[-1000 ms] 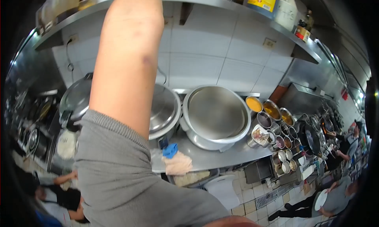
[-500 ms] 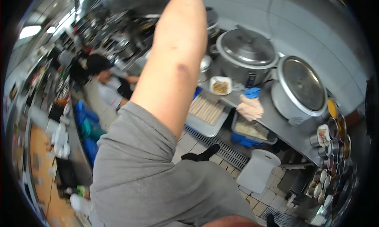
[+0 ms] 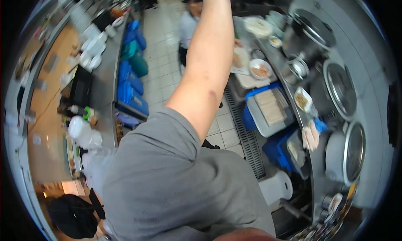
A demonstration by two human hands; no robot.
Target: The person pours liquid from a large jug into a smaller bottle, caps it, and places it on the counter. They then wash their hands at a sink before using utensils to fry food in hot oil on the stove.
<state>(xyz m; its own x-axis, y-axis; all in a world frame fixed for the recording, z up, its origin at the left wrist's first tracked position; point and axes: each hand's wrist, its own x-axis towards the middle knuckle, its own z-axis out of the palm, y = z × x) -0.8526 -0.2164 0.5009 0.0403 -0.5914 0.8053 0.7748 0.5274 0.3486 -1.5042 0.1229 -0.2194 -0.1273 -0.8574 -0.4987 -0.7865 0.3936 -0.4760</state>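
Note:
One raised bare forearm in a grey sleeve crosses the middle of the view, and its hand lies beyond the top edge. Neither my left hand nor my right hand shows. Behind the arm, on the right-hand counter, are a white bowl of food point(image 3: 260, 69), a square white dish point(image 3: 303, 99) and a pale cloth point(image 3: 310, 136) with a blue item point(image 3: 320, 125) beside it. Two large lidded pots point(image 3: 340, 89) point(image 3: 345, 153) stand along the wall. A white tray of pale rolls point(image 3: 271, 107) rests over a blue bin.
A co-worker point(image 3: 189, 29) stands beyond my arm, partly hidden by it. Another person in a black cap point(image 3: 73, 216) is at the lower left. Blue bins point(image 3: 132, 94) line the left counter point(image 3: 102, 115). A white stool point(image 3: 276, 186) and a floor drain point(image 3: 247, 142) lie at lower right.
The view has swung left, from the wall and pots to the aisle and left counter. The pots have shifted to the right edge. The forearm stays raised across the view.

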